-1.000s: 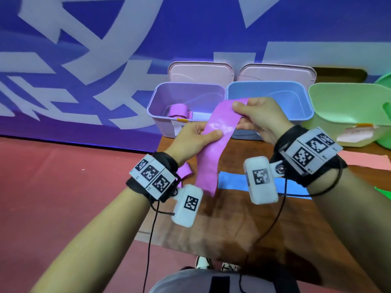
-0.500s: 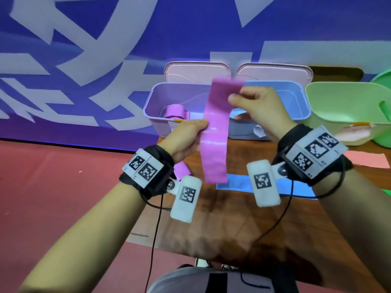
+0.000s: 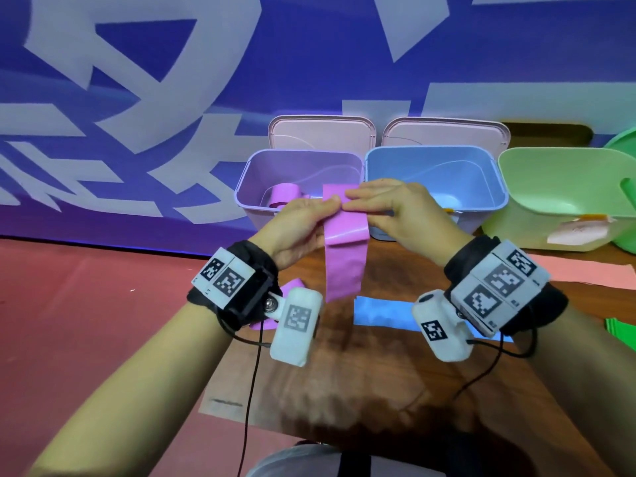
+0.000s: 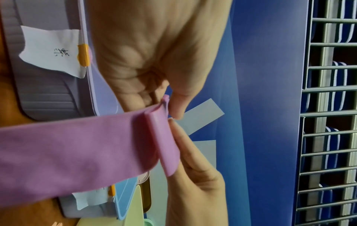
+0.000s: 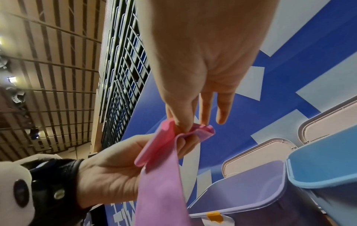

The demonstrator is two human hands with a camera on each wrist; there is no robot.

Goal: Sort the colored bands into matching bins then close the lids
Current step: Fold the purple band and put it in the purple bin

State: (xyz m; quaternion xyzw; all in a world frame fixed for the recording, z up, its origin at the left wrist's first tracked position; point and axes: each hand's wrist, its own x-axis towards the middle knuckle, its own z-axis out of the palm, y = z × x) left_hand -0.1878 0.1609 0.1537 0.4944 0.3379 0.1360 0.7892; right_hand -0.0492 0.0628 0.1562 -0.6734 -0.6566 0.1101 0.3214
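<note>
A long pink-purple band (image 3: 345,256) hangs over the table in front of the purple bin (image 3: 256,177). Its top end is folded over into a short flap (image 4: 164,142). My left hand (image 3: 303,220) pinches the fold from the left, thumb on top (image 4: 177,105). My right hand (image 3: 389,208) pinches the same fold from the right with thumb and forefinger (image 5: 183,122), the other fingers straight. A rolled pink band (image 3: 284,194) lies inside the purple bin. Both bins' lids (image 3: 320,132) stand open behind them.
A blue bin (image 3: 481,160) stands right of the purple one, then a green bin (image 3: 564,180) with a paper label. A blue band (image 3: 382,313) lies flat on the wooden table (image 3: 378,373), a pink piece (image 3: 289,285) under my left wrist, salmon and green strips at right.
The band's top end, held high above the bins before, has come down and been folded over. Both hands have met at the fold in front of the purple bin.
</note>
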